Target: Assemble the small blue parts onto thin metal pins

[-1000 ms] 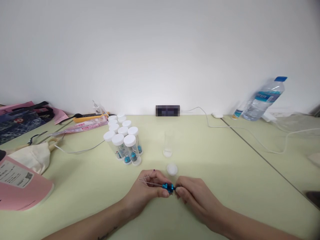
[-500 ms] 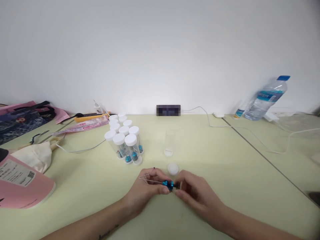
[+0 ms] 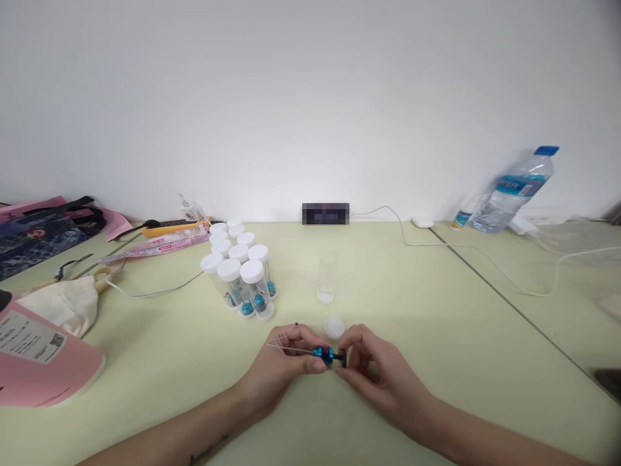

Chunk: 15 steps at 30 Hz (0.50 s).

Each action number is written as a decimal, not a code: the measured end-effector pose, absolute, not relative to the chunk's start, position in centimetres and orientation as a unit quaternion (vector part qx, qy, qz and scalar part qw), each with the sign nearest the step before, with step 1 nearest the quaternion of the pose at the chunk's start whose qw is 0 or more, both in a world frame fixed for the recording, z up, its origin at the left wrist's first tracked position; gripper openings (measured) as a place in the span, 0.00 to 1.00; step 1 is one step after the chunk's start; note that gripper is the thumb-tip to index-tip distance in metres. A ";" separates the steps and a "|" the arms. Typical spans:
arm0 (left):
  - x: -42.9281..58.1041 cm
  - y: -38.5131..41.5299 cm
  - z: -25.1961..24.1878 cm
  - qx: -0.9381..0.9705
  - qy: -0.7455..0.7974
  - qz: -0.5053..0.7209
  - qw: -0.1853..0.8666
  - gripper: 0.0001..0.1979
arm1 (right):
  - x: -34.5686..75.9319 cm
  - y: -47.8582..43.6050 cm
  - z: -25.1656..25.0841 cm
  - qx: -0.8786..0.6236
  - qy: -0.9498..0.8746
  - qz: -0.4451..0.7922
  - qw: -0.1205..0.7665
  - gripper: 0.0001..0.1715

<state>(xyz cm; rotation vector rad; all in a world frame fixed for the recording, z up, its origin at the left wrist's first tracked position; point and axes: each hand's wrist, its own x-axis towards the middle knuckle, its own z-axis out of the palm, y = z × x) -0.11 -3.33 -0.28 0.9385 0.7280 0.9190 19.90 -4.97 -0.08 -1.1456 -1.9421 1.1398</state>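
My left hand (image 3: pixel 291 359) pinches a small blue metal part (image 3: pixel 323 355) with a black shaft pointing right and a thin bent wire running left, tipped by a dark bead. My right hand (image 3: pixel 376 366) grips a dark round piece (image 3: pixel 342 358) at the shaft's right end between thumb and fingers. Just beyond the hands lies a white cap (image 3: pixel 334 327). Behind it an uncapped clear tube (image 3: pixel 327 278) stands upright. To the left, several white-capped clear tubes (image 3: pixel 253 285) stand in a cluster, some with blue parts inside.
A pink cup (image 3: pixel 43 353) and cream cloth (image 3: pixel 63 304) are at the left, near a pink packet (image 3: pixel 169 244). A dark device (image 3: pixel 325 213) rests against the wall. A water bottle (image 3: pixel 517 194) leans at the back right, with white cables (image 3: pixel 485 249) nearby.
My right hand's fingers have shifted slightly on the dark piece, and more of the black shaft shows between my hands. The whole view has moved a little.
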 end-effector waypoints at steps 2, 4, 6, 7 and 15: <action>-0.1 -3.3 -0.3 0.428 0.331 0.417 0.731 0.09 | 20.0 -5.0 -0.1 -0.435 -0.731 0.431 0.302 0.11; -0.1 -3.3 -0.3 0.425 0.330 0.416 0.733 0.09 | 20.1 -5.0 0.0 -0.430 -0.735 0.428 0.303 0.15; -0.1 -3.3 -0.2 0.423 0.327 0.414 0.737 0.09 | 20.1 -4.8 0.3 -0.418 -0.750 0.411 0.308 0.16; -0.1 -3.4 -0.2 0.424 0.327 0.414 0.737 0.09 | 20.1 -4.7 0.4 -0.410 -0.760 0.398 0.308 0.17; -0.1 -3.2 -0.3 0.413 0.337 0.429 0.729 0.09 | 20.0 -5.1 0.7 -0.423 -0.723 0.449 0.312 0.17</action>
